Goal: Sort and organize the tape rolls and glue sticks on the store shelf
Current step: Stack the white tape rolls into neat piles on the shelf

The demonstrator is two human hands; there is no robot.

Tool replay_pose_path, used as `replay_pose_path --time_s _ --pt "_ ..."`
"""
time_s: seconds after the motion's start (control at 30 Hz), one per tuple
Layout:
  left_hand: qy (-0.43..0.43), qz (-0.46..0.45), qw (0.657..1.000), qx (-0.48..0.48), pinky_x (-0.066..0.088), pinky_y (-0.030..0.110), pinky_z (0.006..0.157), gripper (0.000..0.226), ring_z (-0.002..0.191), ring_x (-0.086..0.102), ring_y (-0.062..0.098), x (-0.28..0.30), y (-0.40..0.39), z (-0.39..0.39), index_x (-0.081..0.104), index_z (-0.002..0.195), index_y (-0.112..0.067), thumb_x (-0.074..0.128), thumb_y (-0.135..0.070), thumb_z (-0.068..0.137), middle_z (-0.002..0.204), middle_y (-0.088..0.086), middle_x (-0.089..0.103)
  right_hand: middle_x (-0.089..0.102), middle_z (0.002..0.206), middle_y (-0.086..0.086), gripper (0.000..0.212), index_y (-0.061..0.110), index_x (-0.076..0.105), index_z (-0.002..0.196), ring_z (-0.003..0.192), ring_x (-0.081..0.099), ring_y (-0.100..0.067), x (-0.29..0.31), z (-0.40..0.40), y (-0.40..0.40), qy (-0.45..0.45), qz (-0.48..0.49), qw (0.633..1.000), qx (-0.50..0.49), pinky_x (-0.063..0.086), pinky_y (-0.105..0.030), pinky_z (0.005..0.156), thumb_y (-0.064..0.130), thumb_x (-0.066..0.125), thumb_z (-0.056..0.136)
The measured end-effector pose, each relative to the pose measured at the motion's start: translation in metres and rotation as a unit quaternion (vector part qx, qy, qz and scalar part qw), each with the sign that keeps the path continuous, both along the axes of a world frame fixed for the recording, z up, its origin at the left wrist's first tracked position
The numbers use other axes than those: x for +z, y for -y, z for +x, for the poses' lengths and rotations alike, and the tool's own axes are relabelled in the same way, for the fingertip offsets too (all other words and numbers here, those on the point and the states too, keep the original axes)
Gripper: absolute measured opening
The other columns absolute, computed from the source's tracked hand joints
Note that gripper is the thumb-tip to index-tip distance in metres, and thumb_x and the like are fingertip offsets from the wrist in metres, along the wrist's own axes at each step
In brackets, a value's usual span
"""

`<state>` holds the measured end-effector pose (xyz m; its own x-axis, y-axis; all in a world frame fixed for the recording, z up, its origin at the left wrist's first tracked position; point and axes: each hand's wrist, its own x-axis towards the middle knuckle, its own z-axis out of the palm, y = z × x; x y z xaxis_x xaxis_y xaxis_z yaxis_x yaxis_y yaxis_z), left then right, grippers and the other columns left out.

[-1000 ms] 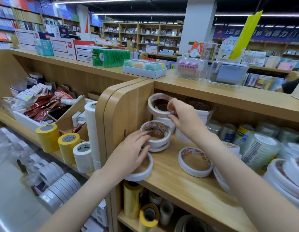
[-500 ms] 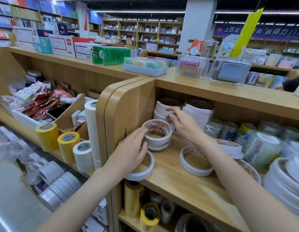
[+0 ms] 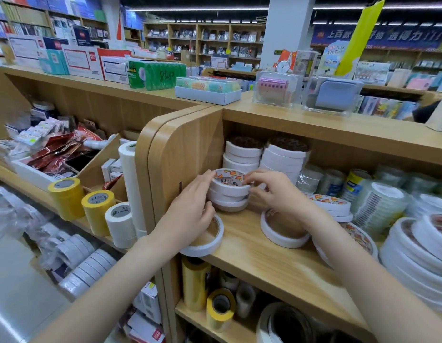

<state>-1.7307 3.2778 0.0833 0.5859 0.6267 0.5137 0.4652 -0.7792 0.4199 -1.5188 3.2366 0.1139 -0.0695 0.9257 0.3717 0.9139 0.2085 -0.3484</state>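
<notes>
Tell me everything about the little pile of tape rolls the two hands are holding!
The pile of tape rolls is a short stack of flat white rings lying on the wooden shelf, near its left end. The top ring has a red, orange and white printed label inside. The rolls sit a bit unevenly. The left hand holds the stack's left side, and the right hand pinches the top roll's right rim.

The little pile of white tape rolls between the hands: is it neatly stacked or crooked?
Slightly crooked. The pile of white tape rolls lies flat on the shelf, but its lower rolls stick out unevenly beneath the top one.
</notes>
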Motion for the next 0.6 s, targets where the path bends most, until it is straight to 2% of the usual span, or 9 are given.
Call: replay_pose_path --time_s 0.07,0.13,0.2,0.23,0.3,0.37,0.47,0.53,0.6 --pt "0.003 0.036 0.999 -0.014 0.014 0.012 0.109 0.053 0.137 0.024 0.004 -0.007 0.003 -0.008 0.030 0.144 -0.014 0.048 -0.015 0.094 0.150 -0.002 0.031 0.062 0.107 -0.005 0.018 0.009 0.065 0.105 0.091 0.056 -0.016 0.002 0.003 0.002 -0.001 0.007 1.000 -0.003 0.040 -0.014 0.074 0.009 0.057 0.089" --pt "-0.017 0.040 0.999 -0.027 0.007 0.006 0.107 0.049 0.135 0.019 -0.002 -0.016 0.004 -0.013 0.038 0.141 -0.017 0.043 -0.033 0.095 0.147 -0.008 0.032 0.061 0.104 -0.006 0.017 0.007 0.065 0.104 0.091 0.057 -0.018 0.007 0.004 0.007 0.000 0.018 1.000 0.003 0.041 -0.020 0.077 0.008 0.056 0.089" --pt "-0.029 0.033 0.998 -0.037 0.001 0.001 0.104 0.062 0.135 0.015 -0.004 -0.022 0.002 -0.013 0.039 0.140 -0.018 0.028 -0.051 0.089 0.148 -0.009 0.031 0.059 0.101 -0.008 0.015 0.003 0.064 0.102 0.089 0.057 -0.019 0.014 0.001 0.010 -0.012 0.041 0.999 0.012 0.043 -0.021 0.077 0.007 0.057 0.089" --pt "-0.032 0.029 0.998 -0.040 0.001 0.001 0.105 0.067 0.135 0.014 -0.003 -0.023 0.001 -0.010 0.038 0.141 -0.018 0.023 -0.053 0.087 0.148 -0.008 0.030 0.058 0.100 -0.009 0.014 0.001 0.062 0.101 0.088 0.058 -0.019 0.018 -0.001 0.010 -0.022 0.055 0.998 0.014 0.043 -0.019 0.077 0.006 0.057 0.089" --pt "-0.035 0.041 0.998 -0.038 0.003 0.004 0.108 0.064 0.137 0.015 -0.001 -0.024 -0.004 -0.005 0.035 0.142 -0.016 0.024 -0.050 0.089 0.149 -0.007 0.030 0.057 0.097 -0.008 0.012 0.001 0.060 0.100 0.086 0.059 -0.019 0.028 -0.005 0.008 -0.040 0.078 0.996 0.008 0.045 -0.019 0.077 0.006 0.057 0.089" --pt "-0.027 0.052 0.998 -0.036 0.005 0.005 0.108 0.059 0.135 0.021 0.000 -0.024 -0.006 -0.002 0.040 0.140 -0.014 0.027 -0.044 0.092 0.146 -0.004 0.035 0.059 0.098 -0.009 0.014 0.002 0.059 0.102 0.085 0.061 -0.020 0.038 -0.007 0.002 -0.044 0.096 0.994 -0.013 0.049 -0.029 0.080 0.008 0.056 0.090" --pt "-0.031 0.033 0.998 -0.034 0.016 0.002 0.100 0.053 0.131 0.034 0.003 -0.023 -0.008 0.001 0.046 0.136 -0.015 0.029 -0.041 0.093 0.145 -0.004 0.039 0.058 0.103 -0.012 0.018 0.001 0.060 0.106 0.093 0.057 -0.023 0.046 -0.009 -0.010 0.029 0.113 0.992 -0.038 0.043 -0.027 0.081 0.008 0.055 0.090" --pt "-0.029 0.013 0.999 -0.037 0.028 0.010 0.095 0.054 0.126 0.042 0.006 -0.023 -0.008 0.002 0.045 0.136 -0.017 0.028 -0.041 0.091 0.145 -0.008 0.038 0.056 0.107 -0.012 0.020 0.002 0.059 0.109 0.096 0.055 -0.025 0.044 -0.010 -0.018 0.085 0.109 0.989 -0.044 0.038 -0.026 0.078 0.010 0.052 0.092" --pt "-0.026 0.014 0.999 -0.037 0.030 0.012 0.096 0.056 0.126 0.042 0.006 -0.023 -0.007 0.002 0.046 0.136 -0.018 0.025 -0.043 0.091 0.144 -0.008 0.039 0.054 0.110 -0.012 0.023 0.003 0.058 0.113 0.098 0.053 -0.027 0.039 -0.011 -0.028 0.126 0.113 0.982 -0.084 0.037 -0.028 0.077 0.011 0.049 0.094"
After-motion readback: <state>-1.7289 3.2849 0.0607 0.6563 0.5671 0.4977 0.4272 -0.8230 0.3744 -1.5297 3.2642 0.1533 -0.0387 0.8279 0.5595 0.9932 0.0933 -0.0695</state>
